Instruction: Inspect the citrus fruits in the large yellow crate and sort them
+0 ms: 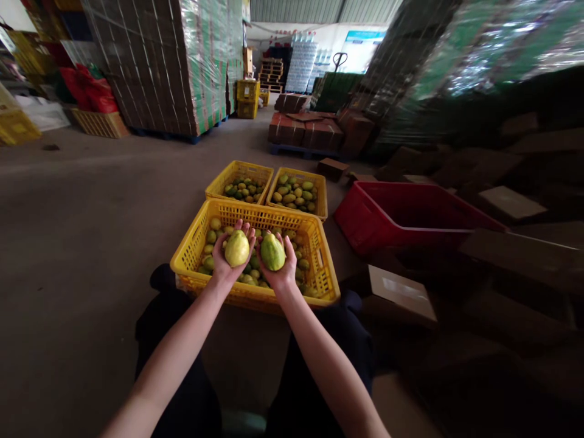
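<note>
Room: warehouse, concrete floor (91,201), wrapped carton stacks (168,61).
Left hand (230,252): cupped around yellowish fruit (237,248).
Right hand (279,258): cupped around green fruit (272,252), over yellow crate (191,249).

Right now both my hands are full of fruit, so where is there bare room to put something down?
Bare floor spreads left of the near yellow crate, toward the wrapped stacks. The red bin looks empty. Crowded: three fruit-filled crates ahead, cartons on the right.
</note>
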Demonstrator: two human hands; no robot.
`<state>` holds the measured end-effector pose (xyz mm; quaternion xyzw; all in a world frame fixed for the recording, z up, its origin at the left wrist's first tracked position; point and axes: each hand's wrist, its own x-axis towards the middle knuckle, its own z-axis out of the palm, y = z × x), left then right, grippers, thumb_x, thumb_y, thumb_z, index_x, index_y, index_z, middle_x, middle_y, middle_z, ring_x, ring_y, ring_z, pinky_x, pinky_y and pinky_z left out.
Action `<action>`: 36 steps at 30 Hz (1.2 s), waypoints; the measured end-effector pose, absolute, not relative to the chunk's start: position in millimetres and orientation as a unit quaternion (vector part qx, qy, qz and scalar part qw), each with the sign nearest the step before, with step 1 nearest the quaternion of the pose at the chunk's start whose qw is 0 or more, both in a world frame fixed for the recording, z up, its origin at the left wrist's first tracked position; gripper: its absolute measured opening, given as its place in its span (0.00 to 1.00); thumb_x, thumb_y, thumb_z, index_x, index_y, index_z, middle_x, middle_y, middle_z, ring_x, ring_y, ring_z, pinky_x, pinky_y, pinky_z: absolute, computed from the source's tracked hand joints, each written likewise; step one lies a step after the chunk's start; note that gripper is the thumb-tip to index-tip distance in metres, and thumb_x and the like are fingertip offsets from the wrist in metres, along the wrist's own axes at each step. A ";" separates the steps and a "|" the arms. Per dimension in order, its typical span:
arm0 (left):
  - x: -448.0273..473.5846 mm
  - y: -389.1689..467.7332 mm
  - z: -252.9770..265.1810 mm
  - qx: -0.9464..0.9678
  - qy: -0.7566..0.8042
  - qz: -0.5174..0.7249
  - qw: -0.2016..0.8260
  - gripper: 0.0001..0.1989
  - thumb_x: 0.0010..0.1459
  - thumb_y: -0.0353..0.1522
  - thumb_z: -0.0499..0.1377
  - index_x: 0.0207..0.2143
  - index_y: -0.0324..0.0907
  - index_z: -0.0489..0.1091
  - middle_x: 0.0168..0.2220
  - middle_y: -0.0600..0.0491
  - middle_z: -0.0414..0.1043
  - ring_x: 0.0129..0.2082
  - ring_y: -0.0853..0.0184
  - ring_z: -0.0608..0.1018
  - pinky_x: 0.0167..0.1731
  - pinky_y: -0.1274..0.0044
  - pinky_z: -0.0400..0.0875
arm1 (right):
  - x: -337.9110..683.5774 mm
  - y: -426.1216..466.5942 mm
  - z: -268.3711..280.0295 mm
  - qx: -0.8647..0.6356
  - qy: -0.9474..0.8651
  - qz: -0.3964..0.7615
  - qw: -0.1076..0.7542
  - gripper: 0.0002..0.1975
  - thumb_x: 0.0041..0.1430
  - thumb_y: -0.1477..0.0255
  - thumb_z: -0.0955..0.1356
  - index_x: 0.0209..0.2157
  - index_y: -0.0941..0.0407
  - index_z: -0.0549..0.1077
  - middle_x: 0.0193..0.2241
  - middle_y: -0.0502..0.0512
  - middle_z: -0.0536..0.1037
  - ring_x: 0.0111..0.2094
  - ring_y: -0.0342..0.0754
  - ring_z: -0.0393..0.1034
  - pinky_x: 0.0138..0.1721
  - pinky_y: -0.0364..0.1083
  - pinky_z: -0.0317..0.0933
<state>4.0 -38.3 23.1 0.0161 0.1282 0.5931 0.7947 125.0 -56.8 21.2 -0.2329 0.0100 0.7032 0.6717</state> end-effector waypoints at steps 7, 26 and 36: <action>6.5 -37.0 24.5 0.023 0.128 0.588 0.798 0.24 0.63 0.32 0.47 0.60 0.44 0.66 0.44 0.49 0.79 0.47 0.64 0.79 0.46 0.74 0.73 | 129.4 -62.8 16.7 -0.250 -0.005 0.706 0.663 0.06 0.57 0.65 0.69 0.32 0.52 0.74 0.32 0.49 0.83 0.34 0.49 0.79 0.39 0.51 0.74; 7.6 -40.3 19.2 0.005 0.157 0.593 0.790 0.21 0.64 0.32 0.47 0.56 0.42 0.70 0.43 0.49 0.80 0.38 0.66 0.82 0.41 0.75 0.75 | 128.1 -64.8 17.1 -0.243 -0.019 0.723 0.646 0.08 0.57 0.71 0.65 0.36 0.56 0.76 0.30 0.51 0.83 0.31 0.48 0.78 0.34 0.47 0.74; 4.9 -37.9 6.8 0.020 0.149 0.606 0.781 0.22 0.61 0.30 0.48 0.55 0.37 0.70 0.41 0.47 0.80 0.41 0.65 0.81 0.43 0.75 0.75 | 130.3 -71.2 7.7 -0.271 -0.016 0.770 0.577 0.12 0.55 0.69 0.64 0.38 0.59 0.75 0.28 0.56 0.83 0.29 0.49 0.77 0.23 0.43 0.70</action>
